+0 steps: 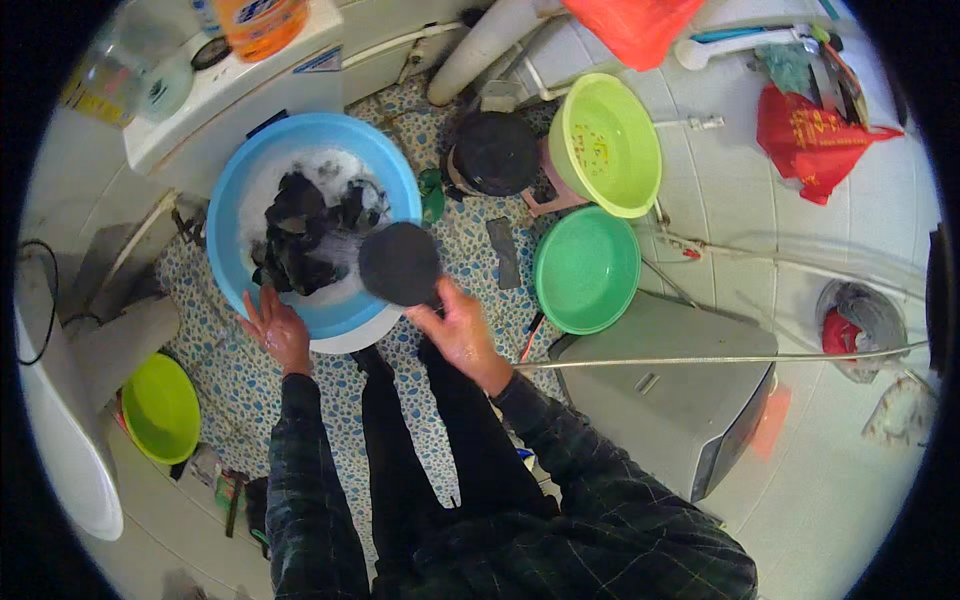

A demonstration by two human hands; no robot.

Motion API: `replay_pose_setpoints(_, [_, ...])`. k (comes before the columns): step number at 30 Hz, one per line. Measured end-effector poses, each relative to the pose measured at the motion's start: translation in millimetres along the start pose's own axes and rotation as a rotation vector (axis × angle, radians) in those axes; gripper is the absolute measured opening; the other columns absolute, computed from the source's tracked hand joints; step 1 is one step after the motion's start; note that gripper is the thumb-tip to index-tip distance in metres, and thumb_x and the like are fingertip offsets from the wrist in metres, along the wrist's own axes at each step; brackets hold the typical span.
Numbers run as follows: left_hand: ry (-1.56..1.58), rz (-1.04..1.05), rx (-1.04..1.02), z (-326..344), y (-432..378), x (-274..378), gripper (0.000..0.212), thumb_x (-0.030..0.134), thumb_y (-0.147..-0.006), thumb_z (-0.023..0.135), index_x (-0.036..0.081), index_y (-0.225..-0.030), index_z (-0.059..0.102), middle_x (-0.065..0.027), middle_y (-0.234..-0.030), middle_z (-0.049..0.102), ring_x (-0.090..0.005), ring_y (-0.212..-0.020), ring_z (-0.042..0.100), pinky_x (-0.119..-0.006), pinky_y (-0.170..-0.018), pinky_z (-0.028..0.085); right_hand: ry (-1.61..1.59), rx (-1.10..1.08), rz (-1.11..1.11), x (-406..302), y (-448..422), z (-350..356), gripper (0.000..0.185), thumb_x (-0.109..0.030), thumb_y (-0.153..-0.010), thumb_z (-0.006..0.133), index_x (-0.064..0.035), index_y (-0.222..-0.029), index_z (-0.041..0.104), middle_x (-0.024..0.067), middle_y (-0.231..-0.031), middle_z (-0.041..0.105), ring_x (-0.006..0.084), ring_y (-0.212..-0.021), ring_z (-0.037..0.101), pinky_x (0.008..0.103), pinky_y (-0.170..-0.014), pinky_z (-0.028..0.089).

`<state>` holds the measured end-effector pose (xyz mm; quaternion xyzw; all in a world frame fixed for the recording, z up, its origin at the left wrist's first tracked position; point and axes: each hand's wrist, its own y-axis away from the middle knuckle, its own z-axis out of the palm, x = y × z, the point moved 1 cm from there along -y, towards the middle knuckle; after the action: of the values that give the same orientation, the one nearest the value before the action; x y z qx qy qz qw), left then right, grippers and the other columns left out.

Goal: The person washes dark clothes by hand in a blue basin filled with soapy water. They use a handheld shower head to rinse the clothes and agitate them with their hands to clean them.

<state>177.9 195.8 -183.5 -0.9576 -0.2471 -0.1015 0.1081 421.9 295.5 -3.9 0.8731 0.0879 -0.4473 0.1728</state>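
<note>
A large blue plastic basin [225, 247] holds dark wet cloth [296, 232] among white suds. My right hand [461, 326] is closed around the handle of a dark round shower head [400, 264], which is over the basin's near right part; water sprays from it onto the cloth. A metal shower hose [675, 361] runs off to the right from that hand. My left hand [277, 328] lies at the near left rim of the basin, fingers apart, with its fingertips just inside beside the cloth. Part of a white round thing [360, 339] shows under the basin's near edge.
Right of the basin are a lidded black bucket [495, 154], a yellow-green basin [652, 154] and a green basin [589, 270] by a grey box-shaped appliance [667, 390]. A dark strip [503, 253] lies on the pebble-patterned floor. Another yellow-green basin [161, 409] stands at left, near a white sink [67, 450].
</note>
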Motion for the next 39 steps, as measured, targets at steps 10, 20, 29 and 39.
replay_pose_setpoints(10, [0.926,-0.296,-0.391,-37.5,71.2,130.5,0.052,-0.006,-0.081,0.056,0.001,-0.13,0.045,-0.0181,-0.132,0.048,-0.0304,-0.127,0.042,-0.04,-0.105,0.033,-0.092,-0.007,-0.086,26.5,-1.0,7.9,0.038,-0.032,-0.083,0.068,-0.0008,-0.099,0.051,0.0228,-0.079,0.059,0.0423,-0.074,0.059,0.0443,-0.058,0.046])
replay_pose_setpoints(20, [1.602,-0.407,-0.582,-41.5,95.5,364.8,0.071,0.003,-0.088,0.056,0.004,-0.145,0.014,-0.0107,-0.143,0.029,-0.0233,-0.131,0.032,-0.033,-0.107,0.028,-0.336,0.023,0.006,71.8,-55.0,-119.1,0.038,-0.031,-0.086,0.065,-0.0014,-0.106,0.052,0.0203,-0.087,0.065,0.0384,-0.082,0.064,0.0414,-0.066,0.049])
replay_pose_setpoints(29, [1.75,-0.298,-0.756,5.1,89.5,530.1,0.055,-0.005,-0.089,0.049,0.003,-0.138,0.025,-0.0095,-0.134,0.04,-0.0193,-0.123,0.041,-0.03,-0.1,0.035,-0.278,0.111,0.132,168.4,-64.9,-288.3,0.045,-0.03,-0.087,0.064,-0.0004,-0.116,0.047,0.0219,-0.102,0.06,0.037,-0.094,0.06,0.0411,-0.076,0.047])
replay_pose_setpoints(39, [1.811,-0.023,-1.333,8.3,48.9,752.3,0.04,0.021,-0.092,0.059,0.006,-0.125,0.043,0.004,-0.08,0.046,-0.0073,-0.068,0.042,-0.025,-0.063,0.041,0.305,0.809,0.017,113.6,129.2,-660.6,0.056,-0.01,-0.091,0.055,-0.0047,-0.142,0.03,0.0136,-0.141,0.037,0.0254,-0.122,0.045,0.0368,-0.101,0.037])
